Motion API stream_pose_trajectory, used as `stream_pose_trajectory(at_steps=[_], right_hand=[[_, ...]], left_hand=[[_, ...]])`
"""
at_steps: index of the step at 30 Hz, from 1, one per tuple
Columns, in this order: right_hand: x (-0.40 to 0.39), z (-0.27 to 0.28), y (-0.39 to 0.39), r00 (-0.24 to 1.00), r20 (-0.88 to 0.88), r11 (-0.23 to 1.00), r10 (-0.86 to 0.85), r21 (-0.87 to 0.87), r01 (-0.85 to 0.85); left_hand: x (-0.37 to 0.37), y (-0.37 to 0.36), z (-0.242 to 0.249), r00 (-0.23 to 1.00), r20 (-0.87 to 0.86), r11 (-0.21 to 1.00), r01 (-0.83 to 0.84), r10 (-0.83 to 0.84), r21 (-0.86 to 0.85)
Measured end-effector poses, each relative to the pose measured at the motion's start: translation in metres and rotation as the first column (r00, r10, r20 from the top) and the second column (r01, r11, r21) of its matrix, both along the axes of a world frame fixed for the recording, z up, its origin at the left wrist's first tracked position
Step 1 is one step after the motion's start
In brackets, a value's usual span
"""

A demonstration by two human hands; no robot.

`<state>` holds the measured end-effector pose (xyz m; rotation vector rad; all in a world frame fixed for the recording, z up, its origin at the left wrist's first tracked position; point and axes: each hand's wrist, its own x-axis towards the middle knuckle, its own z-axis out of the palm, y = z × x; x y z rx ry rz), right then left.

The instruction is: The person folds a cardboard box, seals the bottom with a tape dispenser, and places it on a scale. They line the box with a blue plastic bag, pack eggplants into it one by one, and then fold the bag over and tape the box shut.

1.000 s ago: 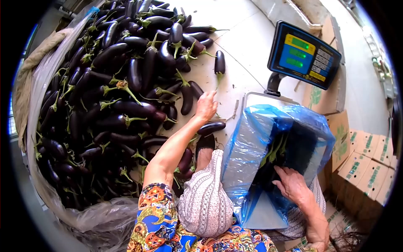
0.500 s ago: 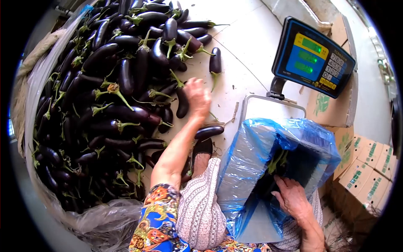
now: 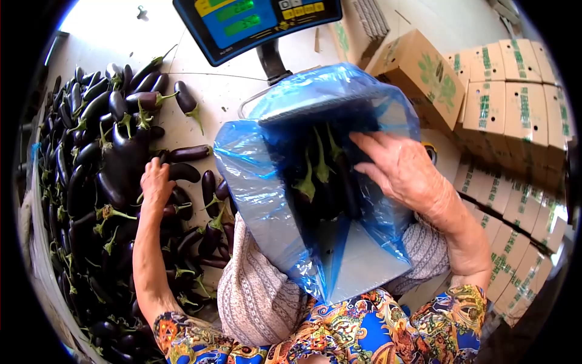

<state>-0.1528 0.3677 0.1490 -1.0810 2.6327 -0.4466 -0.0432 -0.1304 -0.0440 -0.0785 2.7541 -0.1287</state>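
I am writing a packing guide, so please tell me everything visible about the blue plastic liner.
The blue plastic liner looks thin, shiny, translucent and wrinkled. It is spread open in a boxy shape, with folds at the near end. Eggplants lie inside. The scale display rises beyond it. The right hand overlaps its right side; contact is unclear.

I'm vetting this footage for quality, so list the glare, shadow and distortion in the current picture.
Head view: bright glints streak the blue plastic liner; head view: deep shadow inside it obscures the eggplants there; head view: the floor at upper left looks washed out; head view: black corners and a rounded image border suggest a wide-angle lens.
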Motion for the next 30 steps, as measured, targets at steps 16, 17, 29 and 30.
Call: stream_pose_trajectory(at_steps=[16, 17, 29, 30], right_hand=[[0.026, 0.017, -0.022, 0.48, 0.834, 0.769, 0.273, -0.489, 0.412], [0.02, 0.025, -0.015, 0.457, 0.861, 0.815, 0.225, -0.423, 0.396], [-0.021, -0.004, 0.043, 0.773, 0.606, 0.954, -0.187, -0.077, 0.29], [-0.022, -0.01, 0.043, 0.837, 0.527, 0.972, -0.146, -0.079, 0.22]], left_hand=[[-0.011, 0.206, 0.231, 0.757, 0.647, 0.155, -0.631, -0.092, 0.761], [-0.023, 0.219, 0.238, 0.715, 0.667, 0.237, -0.625, -0.208, 0.744], [-0.021, 0.283, 0.207, 0.811, 0.185, 0.749, 0.391, -0.555, 0.535], [-0.019, 0.293, 0.199, 0.782, 0.213, 0.738, 0.407, -0.586, 0.539]])
